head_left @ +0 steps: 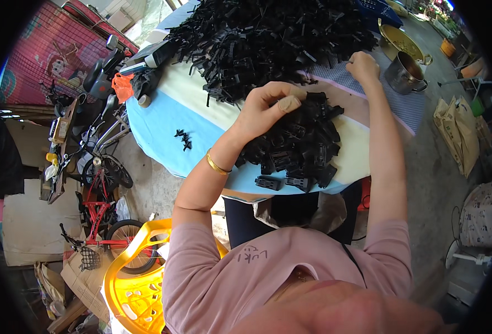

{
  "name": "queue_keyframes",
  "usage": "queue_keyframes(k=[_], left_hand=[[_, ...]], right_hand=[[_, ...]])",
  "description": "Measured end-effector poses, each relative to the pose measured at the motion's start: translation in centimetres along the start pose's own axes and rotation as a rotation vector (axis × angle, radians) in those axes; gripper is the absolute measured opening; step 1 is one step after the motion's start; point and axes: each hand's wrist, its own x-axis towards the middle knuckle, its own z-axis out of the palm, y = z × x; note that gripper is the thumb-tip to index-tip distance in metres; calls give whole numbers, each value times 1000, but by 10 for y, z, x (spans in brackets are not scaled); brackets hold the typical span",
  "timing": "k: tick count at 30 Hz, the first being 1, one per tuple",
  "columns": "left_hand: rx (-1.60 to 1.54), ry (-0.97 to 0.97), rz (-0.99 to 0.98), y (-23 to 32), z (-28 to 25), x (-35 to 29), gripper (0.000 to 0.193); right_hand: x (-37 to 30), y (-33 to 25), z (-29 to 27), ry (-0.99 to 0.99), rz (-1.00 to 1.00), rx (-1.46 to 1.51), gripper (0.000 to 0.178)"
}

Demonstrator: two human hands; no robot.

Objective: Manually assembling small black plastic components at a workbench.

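My left hand (269, 107), with a gold bangle at the wrist and a tan covering on the thumb, is curled closed above a smaller heap of black plastic parts (290, 146). Whether a part is between its fingertips is hidden. Out to the right, my right hand (364, 70) is closed beside the right edge of a large pile of black plastic parts (268, 44); what it holds, if anything, I cannot make out. Near the table's front edge lie several blocky black parts (267, 182). A few small black bits (183, 139) rest apart on the left.
A striped cloth covers the round table (162, 119). A metal mug (405, 73) and a gold-coloured pan (397, 42) stand at the right edge. To my left are a yellow plastic chair (137, 278) and a red bicycle (97, 214). Paper sacks (457, 133) stand on the right.
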Motion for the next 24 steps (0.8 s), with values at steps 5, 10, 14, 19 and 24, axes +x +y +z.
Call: queue_keyframes(k=[5, 10, 14, 19, 24], left_hand=[[-344, 265, -109, 2, -5, 6, 53], [-514, 270, -113, -1, -6, 6, 77], [-645, 175, -73, -1, -18, 10, 70], [-697, 197, -81, -3, -19, 6, 50], [-725, 311, -32, -4, -20, 4, 37]], right_hand=[[-20, -16, -32, -34, -54, 632, 25], [-88, -98, -70, -303, -351, 1081, 15], [-107, -113, -66, -234, -508, 1067, 10], [-110, -115, -73, -282, -585, 941, 12], [-102, -102, -79, -209, -542, 1146, 12]])
